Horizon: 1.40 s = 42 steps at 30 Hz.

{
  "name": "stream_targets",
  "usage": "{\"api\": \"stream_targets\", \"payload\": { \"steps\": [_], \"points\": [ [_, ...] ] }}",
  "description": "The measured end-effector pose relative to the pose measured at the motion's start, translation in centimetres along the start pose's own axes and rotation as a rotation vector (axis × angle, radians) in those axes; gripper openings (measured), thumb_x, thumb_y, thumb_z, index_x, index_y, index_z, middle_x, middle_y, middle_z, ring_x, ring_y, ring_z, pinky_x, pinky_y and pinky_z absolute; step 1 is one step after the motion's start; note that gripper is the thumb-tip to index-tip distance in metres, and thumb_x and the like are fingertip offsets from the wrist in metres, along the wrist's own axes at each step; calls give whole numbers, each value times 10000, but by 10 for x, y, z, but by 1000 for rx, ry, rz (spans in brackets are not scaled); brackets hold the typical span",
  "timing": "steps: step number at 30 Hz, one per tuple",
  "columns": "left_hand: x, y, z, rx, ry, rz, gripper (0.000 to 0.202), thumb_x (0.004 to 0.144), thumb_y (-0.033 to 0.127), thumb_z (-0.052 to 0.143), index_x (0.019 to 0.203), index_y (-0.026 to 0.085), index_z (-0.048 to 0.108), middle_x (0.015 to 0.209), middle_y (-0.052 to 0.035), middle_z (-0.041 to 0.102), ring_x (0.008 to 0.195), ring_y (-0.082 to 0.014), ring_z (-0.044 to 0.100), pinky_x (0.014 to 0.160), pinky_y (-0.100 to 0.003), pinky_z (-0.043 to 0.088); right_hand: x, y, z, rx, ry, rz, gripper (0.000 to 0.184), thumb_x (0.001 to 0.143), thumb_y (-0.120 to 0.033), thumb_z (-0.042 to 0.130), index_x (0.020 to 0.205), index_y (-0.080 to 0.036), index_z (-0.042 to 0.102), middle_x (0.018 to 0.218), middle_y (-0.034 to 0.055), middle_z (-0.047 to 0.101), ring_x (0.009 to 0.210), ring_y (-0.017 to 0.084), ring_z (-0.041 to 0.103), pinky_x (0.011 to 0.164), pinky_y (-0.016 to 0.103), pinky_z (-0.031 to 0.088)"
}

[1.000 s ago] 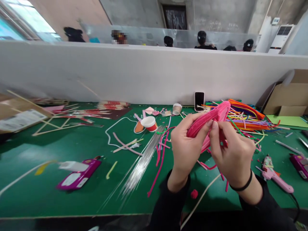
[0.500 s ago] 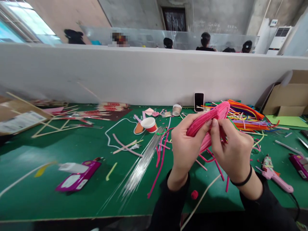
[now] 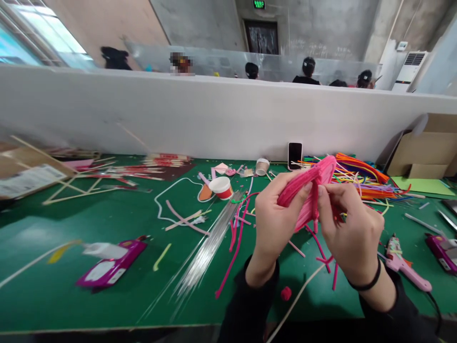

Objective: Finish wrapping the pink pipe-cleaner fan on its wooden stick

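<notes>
Head view: at far left a purple device [image 3: 116, 267] lies on the green table [image 3: 117, 305]. Next, a bundle of thin, shiny strands [image 3: 202, 255] runs diagonally, a red-and-white cup [image 3: 224, 191] near its far end. The left hand [image 3: 273, 221] grips a fuzzy pink piece [image 3: 316, 178], raised above the table, between thumb and fingers. The right hand [image 3: 352, 226] pinches the piece's near side with thumb and fingertip. Beyond its wrist, a pink glue gun [image 3: 409, 271] lies on the table.

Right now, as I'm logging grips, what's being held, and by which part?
The left hand pinches the pink fuzzy piece by its left side. The right hand is at its middle; whether it grips there is unclear.
</notes>
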<state>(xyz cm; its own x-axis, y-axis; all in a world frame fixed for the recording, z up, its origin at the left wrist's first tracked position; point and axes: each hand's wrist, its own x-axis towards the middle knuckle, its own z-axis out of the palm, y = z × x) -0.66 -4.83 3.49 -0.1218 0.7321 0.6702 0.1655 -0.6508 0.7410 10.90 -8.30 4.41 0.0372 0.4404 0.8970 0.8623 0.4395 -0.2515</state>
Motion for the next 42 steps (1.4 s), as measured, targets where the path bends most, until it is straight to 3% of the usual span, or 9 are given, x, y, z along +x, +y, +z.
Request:
{"api": "stream_targets", "payload": {
  "steps": [6, 10, 13, 16, 25, 30, 33, 42],
  "points": [
    [0, 4, -5, -30, -85, 46, 154, 900, 190, 682, 1038, 198, 748, 1015, -19, 779, 954, -146, 722, 894, -249, 580, -2, 2, -2, 15, -15, -7, 57, 949, -219, 620, 947, -165, 637, 673, -32, 722, 519, 75, 662, 500, 166, 454],
    [-3, 6, -11, 35, -119, 113, 193, 918, 144, 628, 1081, 180, 726, 1062, -40, 761, 1004, -157, 707, 919, -271, 569, -5, 3, -13, 66, -101, -65, 78, 946, -202, 624, 999, -157, 660, 769, -2, 744, 618, 86, 693, 587, 172, 504],
    [-5, 8, -12, 67, -129, 161, 219, 922, 111, 591, 1101, 168, 705, 1080, -48, 749, 1017, -153, 697, 924, -268, 560, -3, 5, -23, 42, -148, -121, 95, 948, -163, 610, 1014, -154, 677, 765, 2, 721, 588, 86, 653, 568, 192, 483],
    [-7, 11, -13, 42, -161, 186, 222, 927, 103, 575, 1100, 179, 692, 1073, -34, 743, 1010, -141, 689, 922, -257, 551, 2, 8, -33, -12, -162, -172, 94, 943, -158, 614, 999, -159, 690, 741, -6, 689, 540, 82, 594, 540, 212, 453],
    [-5, 13, -19, 3, -261, 225, 249, 902, 105, 586, 1116, 196, 677, 1078, -18, 742, 1018, -135, 680, 925, -246, 539, 1, 12, -43, 33, -170, -199, 98, 932, -124, 622, 1001, -166, 676, 826, 13, 704, 642, 94, 625, 613, 214, 485],
    [-9, 18, -20, 11, -204, 103, 149, 883, 259, 723, 1020, 202, 714, 977, -3, 762, 890, -126, 707, 821, -223, 559, -2, 14, -45, 26, -201, -235, 139, 944, -129, 620, 1061, -175, 679, 875, 25, 721, 692, 98, 661, 615, 211, 476],
    [-11, 22, -20, 18, -158, 65, 115, 884, 258, 729, 985, 205, 721, 957, 3, 768, 867, -119, 714, 809, -218, 562, -1, 16, -49, 5, -248, -275, 140, 960, -142, 604, 1064, -195, 681, 877, 18, 720, 697, 97, 668, 605, 212, 466],
    [-10, 23, -19, 25, -126, 185, 126, 915, 172, 667, 1023, 221, 709, 998, -12, 761, 926, -146, 704, 873, -281, 572, 6, 17, -52, -83, -281, -367, 178, 959, -111, 577, 1076, -215, 661, 876, 10, 718, 697, 105, 668, 561, 228, 450]
  ]
}}
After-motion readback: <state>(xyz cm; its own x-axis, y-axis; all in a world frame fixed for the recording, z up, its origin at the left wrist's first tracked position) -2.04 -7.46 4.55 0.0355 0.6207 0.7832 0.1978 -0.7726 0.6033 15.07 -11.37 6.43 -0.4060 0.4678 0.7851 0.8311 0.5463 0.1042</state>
